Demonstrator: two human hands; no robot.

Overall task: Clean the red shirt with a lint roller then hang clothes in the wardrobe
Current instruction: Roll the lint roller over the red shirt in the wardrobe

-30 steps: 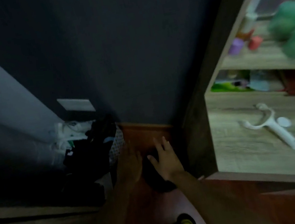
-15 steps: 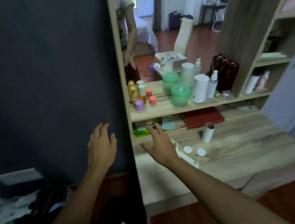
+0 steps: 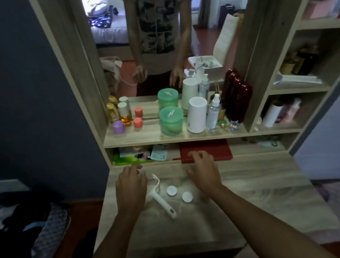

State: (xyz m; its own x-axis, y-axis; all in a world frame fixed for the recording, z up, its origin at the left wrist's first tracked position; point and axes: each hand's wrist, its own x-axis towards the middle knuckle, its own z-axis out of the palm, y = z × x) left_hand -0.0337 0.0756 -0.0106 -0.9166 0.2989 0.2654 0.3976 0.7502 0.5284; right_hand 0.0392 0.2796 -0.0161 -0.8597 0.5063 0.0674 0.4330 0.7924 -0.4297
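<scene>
A white lint roller handle (image 3: 163, 200) with no roll on it lies on the wooden dressing table (image 3: 255, 195). Two small white round caps (image 3: 171, 190) lie just right of it. My left hand (image 3: 131, 190) hovers just left of the handle, fingers spread, holding nothing. My right hand (image 3: 204, 174) hovers right of the caps, also spread with nothing in it. A flat red item (image 3: 213, 150) lies in the low shelf slot behind my right hand; I cannot tell what it is. No red shirt is clearly in view.
The shelf above holds two green tubs (image 3: 171, 121), a white cylinder (image 3: 196, 115), a spray bottle (image 3: 213, 112) and small bottles (image 3: 125, 114). A mirror (image 3: 160, 28) shows a person. A pile of clothes (image 3: 29, 226) lies on the floor at left. Side shelves (image 3: 306, 82) stand at right.
The view swung up from the dark floor corner to the dressing table. Both hands moved over the tabletop, either side of the lint roller handle.
</scene>
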